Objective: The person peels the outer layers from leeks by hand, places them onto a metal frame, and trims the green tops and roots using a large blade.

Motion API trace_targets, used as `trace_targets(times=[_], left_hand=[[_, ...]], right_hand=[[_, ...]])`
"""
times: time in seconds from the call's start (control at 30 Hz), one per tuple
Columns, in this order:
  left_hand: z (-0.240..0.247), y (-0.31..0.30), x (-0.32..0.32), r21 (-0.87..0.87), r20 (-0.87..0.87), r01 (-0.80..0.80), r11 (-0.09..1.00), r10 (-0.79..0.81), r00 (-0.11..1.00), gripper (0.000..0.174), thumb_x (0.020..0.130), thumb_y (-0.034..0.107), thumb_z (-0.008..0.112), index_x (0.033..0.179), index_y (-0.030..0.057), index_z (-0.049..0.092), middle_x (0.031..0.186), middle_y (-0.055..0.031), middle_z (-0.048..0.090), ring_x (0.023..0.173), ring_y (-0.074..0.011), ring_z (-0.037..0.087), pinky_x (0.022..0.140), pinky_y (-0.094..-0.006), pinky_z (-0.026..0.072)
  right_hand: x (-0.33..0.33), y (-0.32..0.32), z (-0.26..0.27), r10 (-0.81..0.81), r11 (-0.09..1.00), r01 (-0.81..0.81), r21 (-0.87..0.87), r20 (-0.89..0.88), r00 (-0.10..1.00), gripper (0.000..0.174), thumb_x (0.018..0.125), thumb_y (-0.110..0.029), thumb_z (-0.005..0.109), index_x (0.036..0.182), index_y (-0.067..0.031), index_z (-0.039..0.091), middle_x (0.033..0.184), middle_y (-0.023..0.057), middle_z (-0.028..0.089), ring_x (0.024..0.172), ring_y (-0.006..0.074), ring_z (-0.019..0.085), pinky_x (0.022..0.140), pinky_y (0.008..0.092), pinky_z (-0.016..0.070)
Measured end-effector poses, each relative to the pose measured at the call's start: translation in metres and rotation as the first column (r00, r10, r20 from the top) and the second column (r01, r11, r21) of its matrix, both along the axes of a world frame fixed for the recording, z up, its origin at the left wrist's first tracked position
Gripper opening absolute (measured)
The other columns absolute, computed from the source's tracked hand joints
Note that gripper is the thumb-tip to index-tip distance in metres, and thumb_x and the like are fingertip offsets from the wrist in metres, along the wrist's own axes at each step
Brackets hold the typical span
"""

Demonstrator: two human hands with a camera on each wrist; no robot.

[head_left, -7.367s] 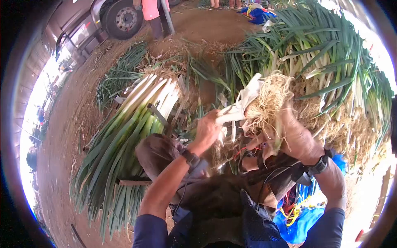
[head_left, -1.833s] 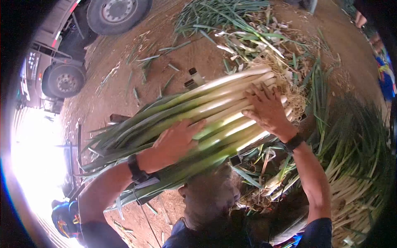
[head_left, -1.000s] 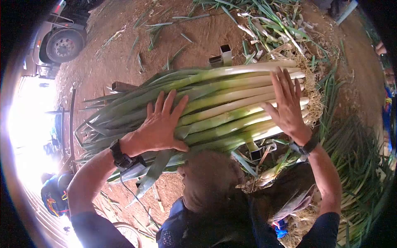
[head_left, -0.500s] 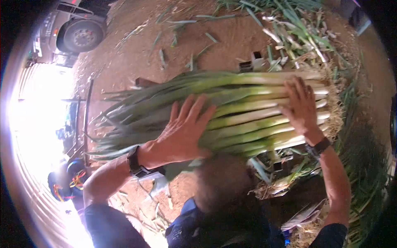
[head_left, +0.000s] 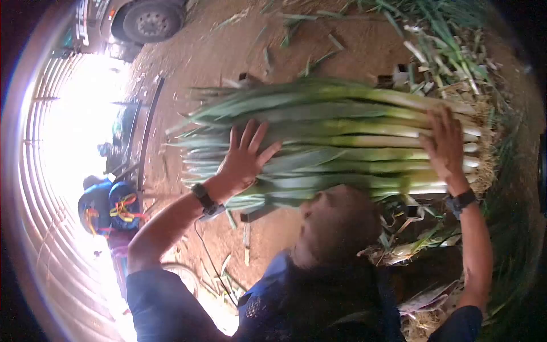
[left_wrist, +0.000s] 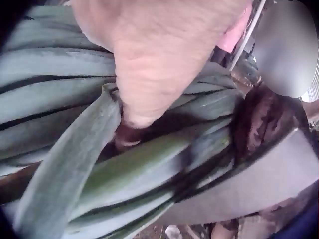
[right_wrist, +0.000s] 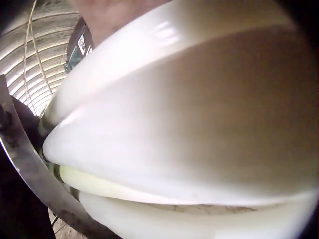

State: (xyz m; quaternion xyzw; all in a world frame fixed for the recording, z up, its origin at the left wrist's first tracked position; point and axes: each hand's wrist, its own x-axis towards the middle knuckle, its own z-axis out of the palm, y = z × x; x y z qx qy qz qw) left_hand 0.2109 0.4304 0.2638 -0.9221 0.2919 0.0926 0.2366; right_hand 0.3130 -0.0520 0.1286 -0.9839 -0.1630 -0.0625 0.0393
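Observation:
A broad row of leeks (head_left: 347, 139) lies across the middle of the head view, leaf ends left, shaggy roots (head_left: 486, 151) right. My left hand (head_left: 242, 162) rests on the green leaves, fingers spread. On the pale stems close to the roots lies my right hand (head_left: 447, 145), its fingers extended over them. In the left wrist view, the left hand (left_wrist: 154, 55) is over the leaves, and one loose leaf (left_wrist: 67, 164) angles across beside the thumb. White stems (right_wrist: 149, 129) fill most of the right wrist view, with a bit of the right hand (right_wrist: 117, 15) above.
Metal bar ends (head_left: 401, 74) stick out beyond the leeks. Leek trimmings (head_left: 450, 45) are heaped at the far right, and cut leaf pieces lie on the dirt ground (head_left: 228, 51). A truck wheel (head_left: 151, 23) stands far left; blue bags (head_left: 114, 208) are nearer.
Earlier both hands worked at one rooty leek; since then they have come to lie on the row. The left hand has shifted toward the leaf tips, and the head view has swung left.

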Motion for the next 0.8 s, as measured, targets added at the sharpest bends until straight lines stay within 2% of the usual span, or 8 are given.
trace_targets(times=[0.13, 0.2, 0.33, 0.4, 0.57, 0.67, 0.77, 0.8], left_hand=[[0.046, -0.032, 0.001, -0.007, -0.131, -0.062, 0.998, 0.061, 0.989, 0.123, 0.06, 0.031, 0.091, 0.158, 0.017, 0.017, 0.159, -0.0307, 0.014, 0.144, -0.0539, 0.021, 0.11, -0.0721, 0.0223], [0.098, -0.075, 0.008, 0.28, -0.331, -0.203, 0.938, 0.293, 0.897, 0.112, 0.062, 0.032, 0.09, 0.155, 0.0146, 0.03, 0.161, -0.0268, 0.014, 0.144, -0.0511, 0.024, 0.113, -0.0679, 0.023], [0.136, -0.13, 0.063, -0.049, -0.355, -0.026, 0.998, 0.007, 0.935, 0.089, 0.074, 0.039, 0.084, 0.148, 0.0108, 0.044, 0.155, -0.0249, 0.033, 0.137, -0.0426, 0.04, 0.111, -0.0579, 0.0334], [0.128, -0.168, 0.116, -0.499, -0.576, -0.495, 0.712, 0.155, 0.803, 0.065, 0.09, 0.045, 0.07, 0.141, 0.0087, 0.054, 0.14, -0.0231, 0.053, 0.125, -0.0344, 0.055, 0.106, -0.0475, 0.0431], [-0.008, -0.184, 0.242, -0.499, -0.671, -0.672, 0.547, 0.248, 0.699, 0.056, 0.101, 0.048, 0.053, 0.14, 0.0083, 0.054, 0.127, -0.0118, 0.064, 0.115, -0.0254, 0.061, 0.097, -0.0413, 0.0477], [-0.089, -0.17, 0.266, -0.603, -0.794, -0.791, 0.106, -0.181, 0.581, 0.053, 0.102, 0.047, 0.051, 0.135, 0.0066, 0.058, 0.121, -0.007, 0.065, 0.105, -0.0217, 0.062, 0.092, -0.0363, 0.048], [-0.128, -0.173, 0.294, -0.489, -0.872, -0.794, 0.361, -0.207, 0.443, 0.045, 0.102, 0.041, 0.054, 0.13, 0.0067, 0.059, 0.118, -0.0056, 0.065, 0.099, -0.0214, 0.06, 0.09, -0.0337, 0.0471], [-0.143, -0.174, 0.308, -0.505, -0.827, -0.597, 0.624, -0.15, 0.543, 0.038, 0.101, 0.03, 0.055, 0.131, 0.008, 0.059, 0.12, -0.0067, 0.065, 0.1, -0.0189, 0.061, 0.087, -0.0354, 0.0492]], right_hand=[[-0.005, -0.001, 0.004, 0.022, 0.998, -0.021, 0.067, -0.005, 1.0, 0.077, 0.098, -0.067, 0.038, 0.154, -0.0157, 0.034, 0.162, 0.0171, 0.022, 0.15, 0.037, 0.022, 0.122, 0.0578, 0.0123], [-0.004, -0.002, 0.002, 0.023, 0.996, -0.023, 0.084, 0.002, 1.0, 0.077, 0.097, -0.067, 0.039, 0.153, -0.0147, 0.036, 0.162, 0.0185, 0.023, 0.148, 0.0398, 0.025, 0.12, 0.0607, 0.0172], [-0.005, -0.001, 0.007, 0.033, 0.991, -0.036, 0.132, 0.024, 0.999, 0.077, 0.096, -0.069, 0.038, 0.15, -0.0138, 0.041, 0.16, 0.0187, 0.026, 0.148, 0.0379, 0.026, 0.12, 0.0588, 0.018], [-0.005, 0.0, 0.01, 0.029, 0.988, -0.028, 0.151, 0.0, 1.0, 0.078, 0.096, -0.07, 0.036, 0.151, -0.0139, 0.041, 0.16, 0.0189, 0.026, 0.148, 0.0377, 0.025, 0.12, 0.0582, 0.0171], [-0.005, 0.0, 0.016, 0.019, 0.988, -0.01, 0.153, -0.061, 0.998, 0.08, 0.096, -0.071, 0.033, 0.152, -0.0148, 0.039, 0.161, 0.0201, 0.025, 0.149, 0.0374, 0.023, 0.122, 0.0564, 0.0139], [-0.005, -0.001, 0.012, 0.026, 0.982, -0.018, 0.187, -0.042, 0.999, 0.076, 0.096, -0.068, 0.037, 0.151, -0.0153, 0.041, 0.16, 0.0197, 0.028, 0.149, 0.037, 0.023, 0.122, 0.0558, 0.0139], [-0.006, -0.001, 0.017, 0.02, 0.978, -0.009, 0.208, -0.049, 0.999, 0.074, 0.095, -0.066, 0.041, 0.15, -0.0161, 0.044, 0.159, 0.0205, 0.028, 0.148, 0.0385, 0.025, 0.121, 0.0571, 0.016], [-0.005, -0.001, 0.017, 0.026, 0.98, -0.013, 0.199, -0.064, 0.998, 0.074, 0.095, -0.065, 0.043, 0.15, -0.0163, 0.044, 0.159, 0.0214, 0.028, 0.148, 0.0393, 0.025, 0.121, 0.0577, 0.0162]])
